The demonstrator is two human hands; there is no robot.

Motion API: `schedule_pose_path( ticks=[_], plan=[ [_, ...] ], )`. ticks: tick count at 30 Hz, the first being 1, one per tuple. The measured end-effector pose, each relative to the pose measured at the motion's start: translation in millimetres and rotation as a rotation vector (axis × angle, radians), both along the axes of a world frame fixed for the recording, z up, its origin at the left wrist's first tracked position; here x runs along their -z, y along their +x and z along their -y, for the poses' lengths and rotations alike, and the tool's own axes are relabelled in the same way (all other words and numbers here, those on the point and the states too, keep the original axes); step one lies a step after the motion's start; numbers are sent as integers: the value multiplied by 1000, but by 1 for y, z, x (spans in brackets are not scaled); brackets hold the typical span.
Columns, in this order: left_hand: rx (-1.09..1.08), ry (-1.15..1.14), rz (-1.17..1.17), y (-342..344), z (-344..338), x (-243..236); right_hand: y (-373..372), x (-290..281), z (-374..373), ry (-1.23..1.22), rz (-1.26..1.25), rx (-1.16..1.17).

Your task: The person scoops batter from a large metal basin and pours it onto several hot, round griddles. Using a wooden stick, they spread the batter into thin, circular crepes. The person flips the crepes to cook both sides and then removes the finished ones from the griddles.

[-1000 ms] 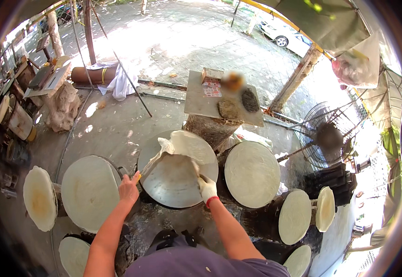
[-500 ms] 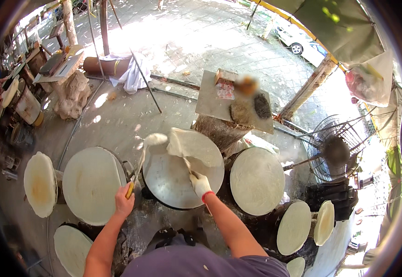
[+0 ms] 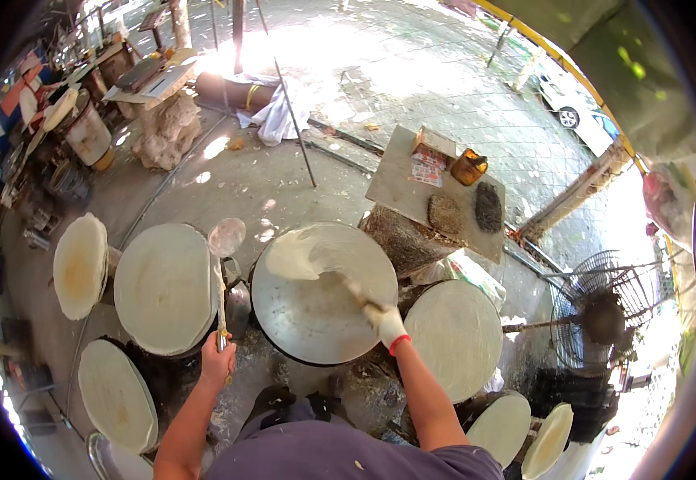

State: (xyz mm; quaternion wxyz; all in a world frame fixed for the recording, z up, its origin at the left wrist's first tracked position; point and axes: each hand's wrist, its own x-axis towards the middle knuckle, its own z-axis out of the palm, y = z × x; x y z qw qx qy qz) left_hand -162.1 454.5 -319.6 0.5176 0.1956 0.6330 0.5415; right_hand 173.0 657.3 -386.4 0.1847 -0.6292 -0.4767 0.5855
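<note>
My left hand grips the handle of a long ladle, its round bowl raised beside the middle griddle's left rim. My right hand, in a white glove with a red cuff, is closed on a pale flat spreader reaching over the middle griddle. Pale wet batter covers part of that griddle's far half; bare metal shows nearer me. A round batter-covered griddle stands left, and another lies just beyond my right hand.
More batter-covered plates flank me. Ahead stands a board on a block with a can and dark pads. A fan is at right, a leaning pole ahead, cluttered buckets at left, a car outside.
The lifted, draped batter layer now lies flatter on the griddle's far half. My right hand has moved rightward with the spreader; the ladle now stands left of the griddle. The view has shifted.
</note>
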Motion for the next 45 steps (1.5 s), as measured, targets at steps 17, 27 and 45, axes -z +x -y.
schedule_pose_path(
  ticks=[17, 27, 45],
  plan=[
    [-3, -256, -812, 79, 48, 32, -14, -8, -34, -425, -253, -490],
    [295, -408, -1149, 127, 100, 21, -5, -7, -64, -214, -137, -194],
    [326, -366, -1168, 164, 177, 25, 36, -16, -2, -337, -224, -459]
  ],
)
